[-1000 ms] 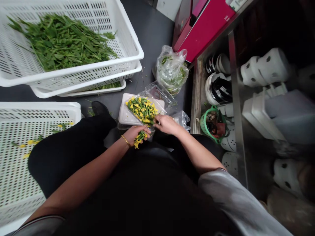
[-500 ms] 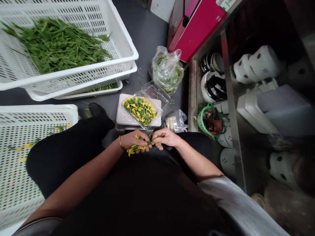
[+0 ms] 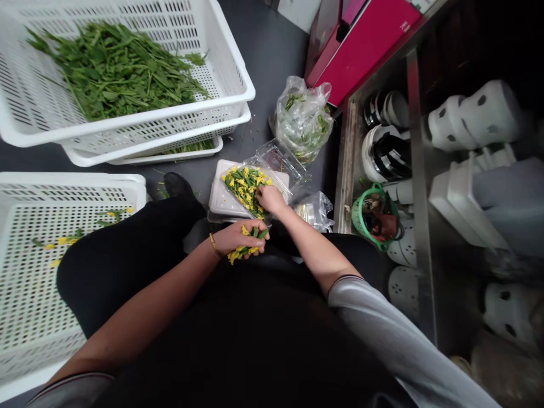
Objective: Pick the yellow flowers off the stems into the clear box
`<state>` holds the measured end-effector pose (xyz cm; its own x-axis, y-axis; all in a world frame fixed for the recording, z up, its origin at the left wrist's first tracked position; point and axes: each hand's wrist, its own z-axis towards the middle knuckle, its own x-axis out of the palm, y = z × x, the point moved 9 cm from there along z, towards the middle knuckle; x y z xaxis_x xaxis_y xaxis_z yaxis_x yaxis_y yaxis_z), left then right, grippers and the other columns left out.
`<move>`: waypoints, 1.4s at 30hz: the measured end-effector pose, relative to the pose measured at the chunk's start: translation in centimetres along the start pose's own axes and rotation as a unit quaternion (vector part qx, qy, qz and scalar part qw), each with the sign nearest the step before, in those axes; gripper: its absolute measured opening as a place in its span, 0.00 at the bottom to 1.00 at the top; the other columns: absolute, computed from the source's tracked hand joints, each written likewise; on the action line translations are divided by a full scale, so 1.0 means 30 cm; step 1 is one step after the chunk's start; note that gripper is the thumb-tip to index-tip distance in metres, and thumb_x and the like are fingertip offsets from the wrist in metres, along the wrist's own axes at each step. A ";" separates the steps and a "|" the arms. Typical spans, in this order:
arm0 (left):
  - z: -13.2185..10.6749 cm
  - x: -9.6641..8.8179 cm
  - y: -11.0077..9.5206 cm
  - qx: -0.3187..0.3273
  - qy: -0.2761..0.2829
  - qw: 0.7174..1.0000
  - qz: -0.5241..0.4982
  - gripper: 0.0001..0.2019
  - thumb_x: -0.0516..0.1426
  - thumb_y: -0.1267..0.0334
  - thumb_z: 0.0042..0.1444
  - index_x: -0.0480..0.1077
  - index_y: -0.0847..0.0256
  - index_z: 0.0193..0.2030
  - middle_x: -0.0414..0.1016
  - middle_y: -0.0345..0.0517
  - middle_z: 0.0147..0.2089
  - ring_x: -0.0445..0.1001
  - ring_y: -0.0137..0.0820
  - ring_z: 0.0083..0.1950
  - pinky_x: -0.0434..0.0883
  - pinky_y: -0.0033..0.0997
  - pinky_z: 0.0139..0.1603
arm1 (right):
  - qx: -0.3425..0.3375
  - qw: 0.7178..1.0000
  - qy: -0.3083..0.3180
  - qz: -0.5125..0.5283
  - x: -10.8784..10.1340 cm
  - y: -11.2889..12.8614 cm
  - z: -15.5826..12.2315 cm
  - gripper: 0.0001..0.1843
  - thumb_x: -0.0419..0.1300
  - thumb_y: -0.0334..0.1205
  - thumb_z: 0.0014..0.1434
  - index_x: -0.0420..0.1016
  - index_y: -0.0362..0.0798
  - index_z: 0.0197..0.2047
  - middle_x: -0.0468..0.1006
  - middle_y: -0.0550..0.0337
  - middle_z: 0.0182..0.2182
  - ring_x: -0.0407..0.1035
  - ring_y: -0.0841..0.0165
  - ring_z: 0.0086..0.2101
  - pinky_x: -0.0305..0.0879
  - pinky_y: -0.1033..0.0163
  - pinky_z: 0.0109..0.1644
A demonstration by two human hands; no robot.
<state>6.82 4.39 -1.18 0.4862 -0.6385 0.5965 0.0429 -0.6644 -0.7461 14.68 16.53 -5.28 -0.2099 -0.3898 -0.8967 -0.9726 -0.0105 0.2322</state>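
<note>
While a bunch of yellow-flowered stems (image 3: 238, 255) is gripped in the curled left hand (image 3: 232, 237), near the body, a loose pile of like stems (image 3: 240, 182) is met by the right hand (image 3: 271, 198), clearly the nearer one! That pile is held in a clear plastic tray (image 3: 277, 179), set askew on a white box (image 3: 219, 201), its long axis slanted from the box's far left corner towards its near edge. At the tray's right side the right fingers are bent to the stems; whether any is pinched cannot be told.
</note>
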 end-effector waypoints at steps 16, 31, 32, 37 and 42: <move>-0.033 -0.202 -0.020 0.055 -0.289 0.948 -0.123 0.10 0.62 0.63 0.42 0.67 0.65 0.29 0.72 0.44 0.25 0.70 0.28 0.22 0.64 0.24 0.16 | 0.092 0.995 0.021 -0.013 0.033 -0.084 0.000 0.15 0.57 0.43 0.53 0.76 0.43 0.40 0.77 0.45 0.42 0.72 0.61 0.41 0.64 0.63 0.40; 0.003 -0.115 -0.007 0.002 -0.183 0.982 0.035 0.10 0.63 0.62 0.45 0.70 0.65 0.21 0.70 0.42 0.19 0.65 0.23 0.18 0.62 0.22 0.18 | 0.022 0.745 0.116 0.656 0.041 0.038 -0.328 0.15 0.66 0.46 0.43 0.69 0.44 0.27 0.67 0.69 0.14 0.56 0.79 0.14 0.52 0.73 0.16; 0.003 -0.109 -0.004 0.000 -0.169 0.985 0.044 0.10 0.63 0.62 0.45 0.70 0.65 0.21 0.69 0.42 0.18 0.65 0.23 0.18 0.62 0.22 0.18 | 0.019 0.744 0.121 0.656 0.043 0.043 -0.338 0.15 0.66 0.46 0.44 0.69 0.44 0.28 0.67 0.69 0.15 0.56 0.79 0.14 0.52 0.73 0.16; 0.008 -0.084 0.020 -0.020 -0.146 0.989 0.020 0.08 0.64 0.63 0.42 0.72 0.66 0.24 0.71 0.44 0.19 0.67 0.25 0.18 0.62 0.22 0.16 | -0.030 0.802 0.095 0.589 -0.013 0.053 -0.361 0.16 0.64 0.49 0.47 0.69 0.44 0.31 0.68 0.67 0.18 0.57 0.78 0.16 0.55 0.71 0.19; 0.015 -0.062 0.045 -0.015 -0.159 0.980 -0.114 0.09 0.63 0.63 0.42 0.68 0.65 0.25 0.69 0.42 0.19 0.65 0.25 0.15 0.61 0.23 0.14 | -0.097 0.893 -0.093 0.430 -0.136 0.059 -0.440 0.13 0.59 0.49 0.54 0.71 0.47 0.33 0.73 0.59 0.28 0.64 0.72 0.27 0.64 0.64 0.33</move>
<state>6.36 4.85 -3.42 0.7149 -0.3211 0.6211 0.1594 -0.7900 -0.5920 15.13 5.95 3.76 -0.9008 -0.1707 -0.3992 -0.4129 0.0525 0.9093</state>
